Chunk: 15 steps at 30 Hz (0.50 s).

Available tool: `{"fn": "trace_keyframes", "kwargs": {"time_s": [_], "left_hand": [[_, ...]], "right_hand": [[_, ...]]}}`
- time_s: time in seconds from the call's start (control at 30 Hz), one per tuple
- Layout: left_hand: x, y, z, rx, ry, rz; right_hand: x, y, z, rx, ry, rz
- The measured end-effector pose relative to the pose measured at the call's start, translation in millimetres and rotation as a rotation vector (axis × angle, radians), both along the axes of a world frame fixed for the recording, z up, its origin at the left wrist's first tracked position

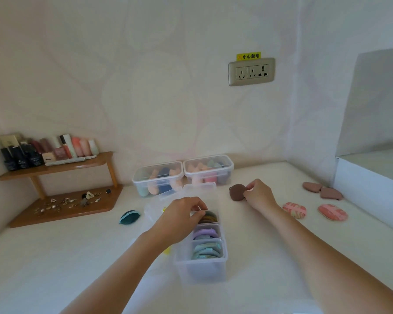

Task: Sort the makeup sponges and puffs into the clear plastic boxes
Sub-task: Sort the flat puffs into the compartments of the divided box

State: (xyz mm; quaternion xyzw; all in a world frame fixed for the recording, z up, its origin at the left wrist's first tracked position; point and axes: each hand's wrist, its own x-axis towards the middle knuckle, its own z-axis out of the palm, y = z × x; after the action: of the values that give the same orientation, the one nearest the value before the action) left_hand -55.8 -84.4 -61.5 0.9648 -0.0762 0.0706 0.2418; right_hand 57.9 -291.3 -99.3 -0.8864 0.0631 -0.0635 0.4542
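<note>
A clear divided box [202, 266] stands in the middle of the table, its three sections holding dark, purple and teal puffs on edge. My left hand [182, 219] reaches into the far section and its fingertips pinch a dark puff [210, 217] there. My right hand [258, 194] pinches the edge of a round brown puff [236, 191] lying on the table to the right of the box. Two lidded clear boxes [158, 177] [209, 167] full of sponges stand by the wall.
A teal puff [129, 216] lies left of the box. Two pink patterned puffs [295, 210] [332, 212] and two mauve puffs [312, 186] [331, 193] lie at the right. A wooden shelf [55, 167] with cosmetics stands far left, a white box [370, 191] at the right edge.
</note>
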Motion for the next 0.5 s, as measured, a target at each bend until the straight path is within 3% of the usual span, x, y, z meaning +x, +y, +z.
{"fn": "trace_keyframes", "kwargs": {"time_s": [0.13, 0.27, 0.37, 0.5], "left_hand": [[7, -15, 1, -0.05, -0.004, -0.02], [11, -18, 2, -0.052, 0.001, -0.044], [10, -12, 5, -0.108, -0.013, -0.054], [14, 17, 17, -0.392, -0.172, 0.086]], "right_hand": [[-6, -12, 0, 0.02, 0.041, -0.029], [-19, -2, 6, 0.024, -0.096, 0.008], [-36, 14, 15, 0.048, -0.25, 0.209], [-62, 31, 23, -0.017, -0.383, 0.483]]}}
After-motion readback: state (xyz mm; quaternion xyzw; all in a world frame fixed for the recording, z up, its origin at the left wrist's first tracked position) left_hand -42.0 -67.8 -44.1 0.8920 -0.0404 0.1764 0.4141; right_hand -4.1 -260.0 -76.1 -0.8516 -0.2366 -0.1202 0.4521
